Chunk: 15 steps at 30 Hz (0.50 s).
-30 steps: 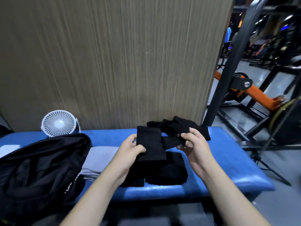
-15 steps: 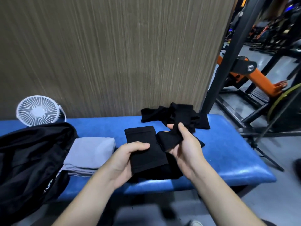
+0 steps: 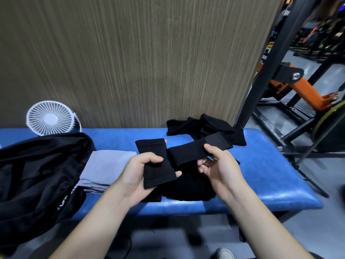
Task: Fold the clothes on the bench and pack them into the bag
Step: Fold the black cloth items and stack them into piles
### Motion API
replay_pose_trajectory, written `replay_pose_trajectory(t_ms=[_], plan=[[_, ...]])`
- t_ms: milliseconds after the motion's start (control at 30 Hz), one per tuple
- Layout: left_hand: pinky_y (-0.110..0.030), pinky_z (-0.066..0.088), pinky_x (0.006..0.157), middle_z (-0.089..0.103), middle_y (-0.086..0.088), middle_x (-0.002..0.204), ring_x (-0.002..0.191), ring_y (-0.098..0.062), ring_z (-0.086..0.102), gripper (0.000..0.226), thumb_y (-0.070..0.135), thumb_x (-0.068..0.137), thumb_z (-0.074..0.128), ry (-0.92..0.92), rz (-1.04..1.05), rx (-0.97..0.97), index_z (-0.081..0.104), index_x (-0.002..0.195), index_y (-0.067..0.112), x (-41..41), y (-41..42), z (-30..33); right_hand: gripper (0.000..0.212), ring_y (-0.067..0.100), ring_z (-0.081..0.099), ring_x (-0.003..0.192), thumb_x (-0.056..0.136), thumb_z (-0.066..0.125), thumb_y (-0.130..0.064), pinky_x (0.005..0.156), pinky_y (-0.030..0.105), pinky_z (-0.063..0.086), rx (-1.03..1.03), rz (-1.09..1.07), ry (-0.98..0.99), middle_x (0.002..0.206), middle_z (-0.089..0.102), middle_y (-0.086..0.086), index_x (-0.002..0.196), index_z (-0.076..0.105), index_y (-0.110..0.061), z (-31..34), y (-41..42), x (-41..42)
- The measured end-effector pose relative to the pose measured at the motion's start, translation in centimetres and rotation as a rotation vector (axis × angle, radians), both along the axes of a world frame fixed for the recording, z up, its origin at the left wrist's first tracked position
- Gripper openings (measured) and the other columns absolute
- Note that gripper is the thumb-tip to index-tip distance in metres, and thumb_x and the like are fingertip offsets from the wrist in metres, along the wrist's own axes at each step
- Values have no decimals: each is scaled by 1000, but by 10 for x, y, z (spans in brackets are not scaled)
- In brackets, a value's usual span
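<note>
A long black stretchy fabric garment (image 3: pixel 156 161) is held above the blue padded tabletop (image 3: pixel 261 176): the left hand (image 3: pixel 141 171) pinches its flat folded end between thumb and fingers, the right hand (image 3: pixel 220 165) grips the narrow strip running rightward. A folded black pile (image 3: pixel 188 189) lies beneath, crumpled black clothes (image 3: pixel 207 129) behind, folded grey cloth (image 3: pixel 104 167) beside the open black bag (image 3: pixel 35 176). A white fan (image 3: pixel 49 118) stands against the wood-grain wall (image 3: pixel 130 58).

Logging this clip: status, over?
Left hand grips black garment, right hand pinches its strip. Held above bench. Bag open left. Nothing blocking.
</note>
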<state>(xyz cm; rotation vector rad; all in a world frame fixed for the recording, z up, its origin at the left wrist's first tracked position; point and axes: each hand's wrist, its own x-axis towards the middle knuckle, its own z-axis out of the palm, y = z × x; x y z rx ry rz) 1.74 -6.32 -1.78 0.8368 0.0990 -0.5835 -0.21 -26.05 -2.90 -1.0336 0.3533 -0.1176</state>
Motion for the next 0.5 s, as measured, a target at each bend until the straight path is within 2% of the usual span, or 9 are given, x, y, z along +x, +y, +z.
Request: replay_pose_trajectory(t_ms=[133, 200, 233, 300, 400, 433, 500], plan=[[-55, 51, 94, 69, -14, 100, 95, -31, 68, 36, 11, 75, 63, -39, 6, 35, 72, 110, 13, -1, 2, 5, 24, 19, 56, 56, 90, 66, -10, 47, 28, 42, -2, 38, -25, 90, 60, 15, 111, 56, -8, 1, 2, -2], [-47, 48, 87, 71, -10, 96, 87, -27, 70, 32, 23, 78, 66, -62, 6, 50, 72, 108, 16, -2, 4, 9, 15, 18, 55, 57, 90, 65, -7, 49, 28, 40, -30, 56, -46, 84, 59, 12, 101, 56, -7, 2, 3, -3], [-42, 45, 81, 70, -9, 96, 86, -26, 69, 37, 31, 79, 68, -68, 16, 43, 71, 113, 17, -2, 5, 10, 13, 17, 55, 58, 90, 65, -5, 50, 28, 39, -40, 59, -54, 82, 58, 9, 99, 56, -7, 3, 3, -4], [-35, 43, 71, 68, -9, 98, 87, -25, 67, 63, 48, 75, 74, -85, 29, 19, 63, 128, 16, 0, 7, 9, 14, 17, 55, 58, 90, 64, -3, 51, 28, 39, -52, 61, -65, 81, 58, 7, 99, 55, -10, 3, 5, -5], [-29, 53, 60, 70, -10, 103, 88, -26, 68, 100, 67, 49, 83, -110, -12, -27, 59, 132, 18, 3, 7, 6, 2, 19, 55, 56, 94, 60, -7, 47, 27, 42, -75, 64, -72, 77, 63, 10, 97, 60, -8, 3, 7, -6], [-29, 54, 59, 71, -10, 102, 86, -25, 69, 102, 72, 48, 79, -116, -22, -33, 58, 134, 20, 3, 6, 6, 2, 19, 55, 55, 95, 59, -8, 47, 27, 44, -86, 65, -76, 76, 64, 10, 96, 61, -7, 3, 8, -6], [-29, 55, 61, 71, -9, 94, 77, -24, 68, 98, 80, 60, 57, -115, -30, -26, 51, 139, 22, 3, 5, 7, 3, 21, 56, 54, 96, 58, -7, 47, 28, 46, -105, 65, -88, 75, 65, 12, 95, 60, -5, 4, 10, -8]])
